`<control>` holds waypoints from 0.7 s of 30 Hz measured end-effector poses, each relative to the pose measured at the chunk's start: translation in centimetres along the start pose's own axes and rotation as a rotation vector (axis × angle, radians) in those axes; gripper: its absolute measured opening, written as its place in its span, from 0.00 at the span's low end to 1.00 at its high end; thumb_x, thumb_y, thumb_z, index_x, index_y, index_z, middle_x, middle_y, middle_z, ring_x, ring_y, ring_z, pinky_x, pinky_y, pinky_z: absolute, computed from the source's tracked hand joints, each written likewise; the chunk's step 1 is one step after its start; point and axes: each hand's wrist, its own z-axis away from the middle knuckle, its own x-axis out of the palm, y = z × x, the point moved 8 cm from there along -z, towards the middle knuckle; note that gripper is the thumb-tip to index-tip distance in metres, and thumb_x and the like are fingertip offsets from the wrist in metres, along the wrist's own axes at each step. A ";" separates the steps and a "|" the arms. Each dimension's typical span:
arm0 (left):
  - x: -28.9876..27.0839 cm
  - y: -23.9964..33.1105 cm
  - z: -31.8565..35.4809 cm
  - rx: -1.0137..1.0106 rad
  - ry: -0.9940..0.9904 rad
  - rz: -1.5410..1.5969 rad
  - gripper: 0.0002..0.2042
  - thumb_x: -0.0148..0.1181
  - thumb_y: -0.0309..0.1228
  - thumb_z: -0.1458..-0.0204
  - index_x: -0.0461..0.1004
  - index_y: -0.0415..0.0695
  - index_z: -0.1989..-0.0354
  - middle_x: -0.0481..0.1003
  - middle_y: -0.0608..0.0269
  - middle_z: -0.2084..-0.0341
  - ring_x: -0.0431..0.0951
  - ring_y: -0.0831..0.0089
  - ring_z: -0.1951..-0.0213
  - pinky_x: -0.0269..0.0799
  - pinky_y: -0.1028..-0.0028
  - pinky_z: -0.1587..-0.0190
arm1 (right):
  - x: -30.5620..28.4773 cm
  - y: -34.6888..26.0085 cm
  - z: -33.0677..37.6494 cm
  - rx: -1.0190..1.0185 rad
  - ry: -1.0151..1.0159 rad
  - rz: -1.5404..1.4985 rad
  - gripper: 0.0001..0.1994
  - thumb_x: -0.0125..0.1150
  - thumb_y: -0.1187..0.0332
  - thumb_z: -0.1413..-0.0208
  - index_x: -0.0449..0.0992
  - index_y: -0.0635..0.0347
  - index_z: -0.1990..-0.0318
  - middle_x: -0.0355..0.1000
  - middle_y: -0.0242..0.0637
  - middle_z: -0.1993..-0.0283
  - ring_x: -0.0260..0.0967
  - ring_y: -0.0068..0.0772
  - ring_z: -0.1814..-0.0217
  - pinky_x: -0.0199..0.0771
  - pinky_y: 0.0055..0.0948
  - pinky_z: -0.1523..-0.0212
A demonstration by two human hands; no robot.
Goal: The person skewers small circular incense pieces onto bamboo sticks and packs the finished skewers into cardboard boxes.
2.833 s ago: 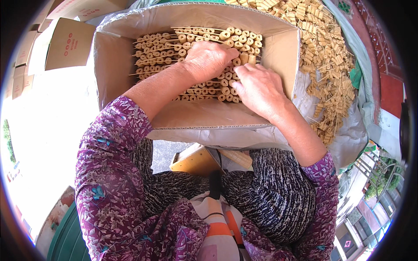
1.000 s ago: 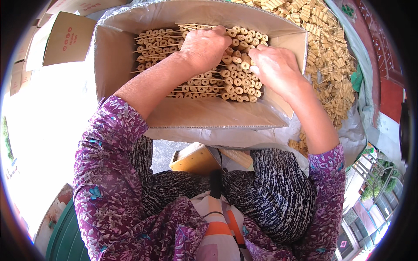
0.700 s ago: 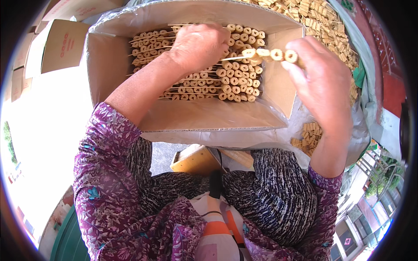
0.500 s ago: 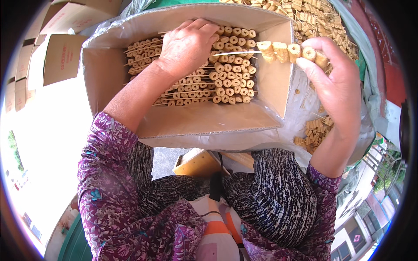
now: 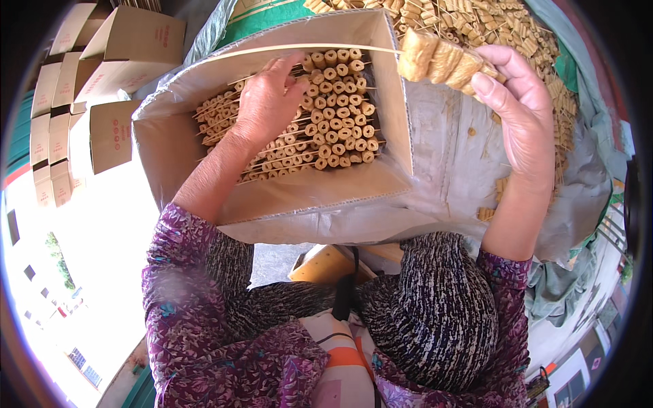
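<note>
A cardboard box (image 5: 306, 200) lined with clear plastic holds several rows of skewers (image 5: 340, 129) threaded with hollow golden-brown rolls, their bare sticks pointing left. My left hand (image 5: 269, 98) lies palm down over the packed skewers near the box's far side, thumb apart from the fingers and nothing visible in its grasp. Its fingertips are partly hidden among the rolls. Beyond the box's right wall, my right hand (image 5: 513, 105) pinches the roll end of a single skewer (image 5: 439, 58). That skewer is held above the box rim, its long pale stick reaching left across the box.
A large heap of loose skewered rolls (image 5: 476, 20) spreads over plastic sheeting (image 5: 449, 143) at the far right. Cardboard cartons (image 5: 112, 132) are stacked at the left. My knees and a wooden piece (image 5: 326, 265) are below the box.
The skewer in my right hand has risen and tilted, and its stick now extends farther left over the box. My left hand's fingers have spread. The whole view has shifted a little.
</note>
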 end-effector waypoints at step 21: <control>2.3 4.8 -1.3 0.380 0.086 -0.617 0.19 0.62 0.38 0.50 0.74 0.45 0.51 0.74 0.56 0.56 0.74 0.55 0.52 0.71 0.58 0.51 | 0.1 2.5 1.4 -0.005 0.037 -0.074 0.11 0.62 0.70 0.43 0.74 0.65 0.54 0.74 0.28 0.60 0.69 0.15 0.58 0.68 0.18 0.55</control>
